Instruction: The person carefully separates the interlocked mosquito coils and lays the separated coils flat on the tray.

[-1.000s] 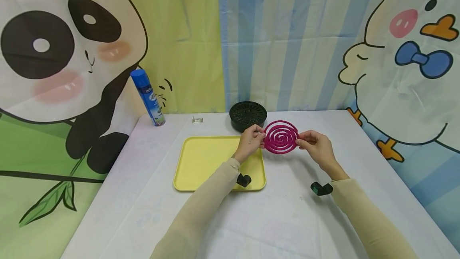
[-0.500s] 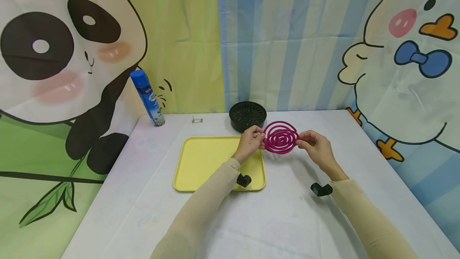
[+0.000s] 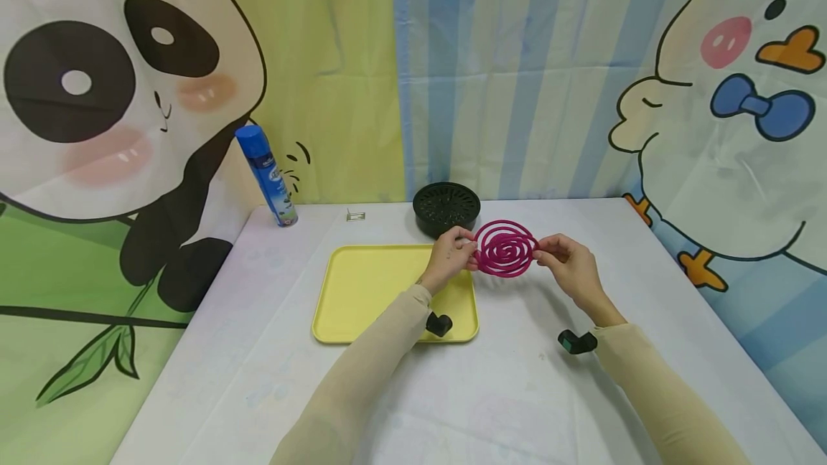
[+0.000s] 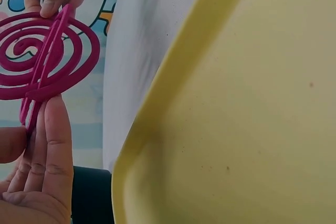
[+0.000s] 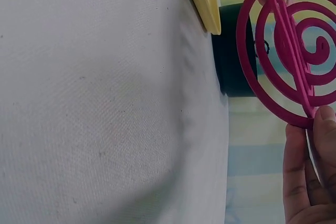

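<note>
Above the white table, a magenta mosquito coil (image 3: 507, 252) is held up between both hands. My left hand (image 3: 447, 255) pinches its left edge, and my right hand (image 3: 571, 268) pinches its right edge between thumb and fingers. In the left wrist view the mosquito coil (image 4: 50, 92) shows two spiral layers crossing at an angle, one of them seen nearly edge-on. The right wrist view shows the same crossed layers of the mosquito coil (image 5: 242, 45). A yellow tray (image 3: 368, 293) lies beneath my left forearm.
A round black slotted container (image 3: 446, 208) stands at the table's back, just beyond my left hand. Farther left are a small metal stand (image 3: 355, 216) and a blue spray can (image 3: 268, 176) at the back corner. Printed curtains rise behind the table.
The coil's rings lay in one even spiral; now two layers have tilted apart and their rings overlap unevenly. Both hands keep nearly the same place and grip.
</note>
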`<state>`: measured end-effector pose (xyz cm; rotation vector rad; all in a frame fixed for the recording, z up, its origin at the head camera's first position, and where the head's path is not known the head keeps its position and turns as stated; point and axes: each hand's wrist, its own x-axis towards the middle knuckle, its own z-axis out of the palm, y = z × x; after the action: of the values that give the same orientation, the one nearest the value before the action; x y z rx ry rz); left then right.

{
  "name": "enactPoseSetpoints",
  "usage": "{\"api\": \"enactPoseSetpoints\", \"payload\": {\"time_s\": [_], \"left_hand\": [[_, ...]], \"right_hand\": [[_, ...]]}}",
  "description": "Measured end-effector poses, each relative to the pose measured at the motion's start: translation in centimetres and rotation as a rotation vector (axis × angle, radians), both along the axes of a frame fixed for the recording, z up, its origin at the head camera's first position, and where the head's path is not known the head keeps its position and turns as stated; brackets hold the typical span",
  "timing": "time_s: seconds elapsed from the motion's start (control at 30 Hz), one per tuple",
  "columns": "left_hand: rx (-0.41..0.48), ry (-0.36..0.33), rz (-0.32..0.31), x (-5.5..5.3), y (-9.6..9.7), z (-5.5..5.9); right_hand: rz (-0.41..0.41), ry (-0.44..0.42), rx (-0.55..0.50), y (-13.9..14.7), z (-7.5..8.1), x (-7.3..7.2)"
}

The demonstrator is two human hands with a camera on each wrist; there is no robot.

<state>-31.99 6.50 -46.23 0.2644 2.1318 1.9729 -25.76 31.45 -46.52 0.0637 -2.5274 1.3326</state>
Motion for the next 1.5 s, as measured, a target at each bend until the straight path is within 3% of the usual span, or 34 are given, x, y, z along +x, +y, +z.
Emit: {"api": "enactPoseSetpoints", "payload": {"time_s": [0.2, 0.4, 0.8, 1.3, 1.5], "left_hand": [[0.029, 0.045, -0.026, 0.1, -0.1, 0.1], [0.020, 0.059, -0.033, 0.2, -0.1, 0.1], [-0.041, 0.092, -0.034, 0.3, 0.0, 0.3], [-0.163, 0.214, -0.068, 0.8, 0.4, 0.5], [-0.144, 0.227, -0.085, 1.0, 0.5, 0.6]], "right_hand": [[-0.015, 0.042, 0.001, -0.1, 0.1, 0.1], [-0.031, 0.013, -0.006, -0.1, 0.1, 0.2], [0.060, -0.052, 0.025, 0.1, 0.5, 0.4], [0.077, -0.020, 0.137, 0.1, 0.9, 0.5], [0.121, 0.007, 0.156, -0.2, 1.1, 0.5]]}}
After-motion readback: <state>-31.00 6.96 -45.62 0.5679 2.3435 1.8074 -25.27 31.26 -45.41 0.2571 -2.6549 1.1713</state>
